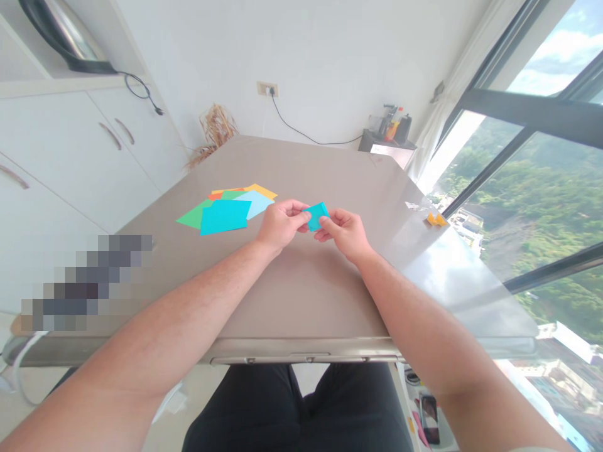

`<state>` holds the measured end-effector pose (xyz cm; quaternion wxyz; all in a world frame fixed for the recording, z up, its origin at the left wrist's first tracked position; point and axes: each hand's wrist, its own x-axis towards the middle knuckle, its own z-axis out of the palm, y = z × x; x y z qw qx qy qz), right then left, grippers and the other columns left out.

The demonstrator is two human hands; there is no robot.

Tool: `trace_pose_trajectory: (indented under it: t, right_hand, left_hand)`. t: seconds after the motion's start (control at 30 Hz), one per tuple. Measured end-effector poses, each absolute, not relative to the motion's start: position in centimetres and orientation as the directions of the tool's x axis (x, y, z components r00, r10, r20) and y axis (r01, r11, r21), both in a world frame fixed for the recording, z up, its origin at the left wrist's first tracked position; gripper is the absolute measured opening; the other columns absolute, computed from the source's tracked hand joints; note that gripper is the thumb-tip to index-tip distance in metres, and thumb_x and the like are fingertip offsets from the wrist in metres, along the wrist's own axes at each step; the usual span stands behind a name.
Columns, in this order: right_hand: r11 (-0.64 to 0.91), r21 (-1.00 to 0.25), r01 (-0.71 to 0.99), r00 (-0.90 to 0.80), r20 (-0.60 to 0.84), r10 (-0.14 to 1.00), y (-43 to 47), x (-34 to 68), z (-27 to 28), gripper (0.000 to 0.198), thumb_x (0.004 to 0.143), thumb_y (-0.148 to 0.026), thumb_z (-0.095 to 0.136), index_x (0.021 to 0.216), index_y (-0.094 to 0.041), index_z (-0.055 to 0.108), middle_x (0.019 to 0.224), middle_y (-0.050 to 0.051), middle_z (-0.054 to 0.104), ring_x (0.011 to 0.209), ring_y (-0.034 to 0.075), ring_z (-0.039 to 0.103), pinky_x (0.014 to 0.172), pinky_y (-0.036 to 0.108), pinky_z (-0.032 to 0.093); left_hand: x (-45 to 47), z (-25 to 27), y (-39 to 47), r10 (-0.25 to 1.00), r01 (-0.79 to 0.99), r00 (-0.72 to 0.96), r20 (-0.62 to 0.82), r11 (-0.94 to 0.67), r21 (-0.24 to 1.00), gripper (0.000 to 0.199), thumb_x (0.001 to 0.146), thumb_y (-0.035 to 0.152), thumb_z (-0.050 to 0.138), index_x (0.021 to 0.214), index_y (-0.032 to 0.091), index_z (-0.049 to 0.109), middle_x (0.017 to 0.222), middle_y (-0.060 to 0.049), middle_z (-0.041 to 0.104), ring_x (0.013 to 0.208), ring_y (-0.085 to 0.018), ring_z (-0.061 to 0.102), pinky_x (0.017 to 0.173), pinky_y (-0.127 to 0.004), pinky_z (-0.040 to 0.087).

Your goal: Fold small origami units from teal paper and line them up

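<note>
A small folded piece of turquoise paper (317, 215) is held up between my two hands, above the middle of the table. My left hand (281, 224) pinches its left edge between thumb and fingers. On the other side, my right hand (347, 233) grips the right edge, its thumb lying on the face of the paper. To the left of my left hand lies a fanned-out pile of coloured paper sheets, with a turquoise sheet (225, 217) on top. Green, light blue, orange and yellow sheets show from beneath it.
The brown table (301, 301) stretches from my lap toward the wall. Small folded yellow-orange paper pieces (436, 220) sit at its right edge by the window. A dark box (387, 143) with bottles stands behind the far right corner. A pixelated patch covers the left front.
</note>
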<state>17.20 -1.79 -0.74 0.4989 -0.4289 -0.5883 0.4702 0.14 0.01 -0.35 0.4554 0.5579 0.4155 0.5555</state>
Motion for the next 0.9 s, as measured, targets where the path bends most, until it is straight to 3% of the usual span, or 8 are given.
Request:
trace_pose_trajectory:
  t: [0.37,0.6,0.9]
  right_hand:
    - [0.226,-0.972,0.07,-0.141,0.215,0.966,-1.8,17.5,-0.4,0.027,0.08,-0.043,0.072,0.094,-0.02,0.077,0.076,0.003,0.075,0.072,0.018,0.072,0.071,0.033,0.06]
    - [0.233,-0.971,-0.05,-0.126,0.237,0.963,-1.4,17.8,-0.8,0.031,0.076,-0.041,0.076,0.101,-0.024,0.08,0.077,0.001,0.076,0.07,0.017,0.072,0.07,0.035,0.061]
    - [0.179,-0.973,-0.147,-0.13,0.199,0.971,-1.9,18.0,-0.2,0.015,0.07,-0.029,0.074,0.082,-0.023,0.08,0.074,0.001,0.075,0.07,0.018,0.072,0.072,0.037,0.061]
  left_hand:
    - [0.3,0.3,-0.4,0.979,-0.038,0.001,0.205,-0.205,0.978,0.019,0.067,0.027,0.075,0.083,0.017,0.078,0.072,-0.004,0.073,0.064,-0.018,0.069,0.063,-0.032,0.057]
    - [0.6,0.7,-0.6,0.986,-0.099,-0.015,0.165,-0.165,0.981,0.017,0.065,0.02,0.071,0.082,0.017,0.072,0.068,-0.001,0.072,0.062,-0.017,0.069,0.059,-0.029,0.056]
    - [-0.1,0.8,-0.5,0.994,-0.183,0.061,0.093,-0.081,0.98,0.015,0.062,0.018,0.072,0.078,0.016,0.071,0.07,-0.002,0.072,0.064,-0.018,0.071,0.066,-0.034,0.06]
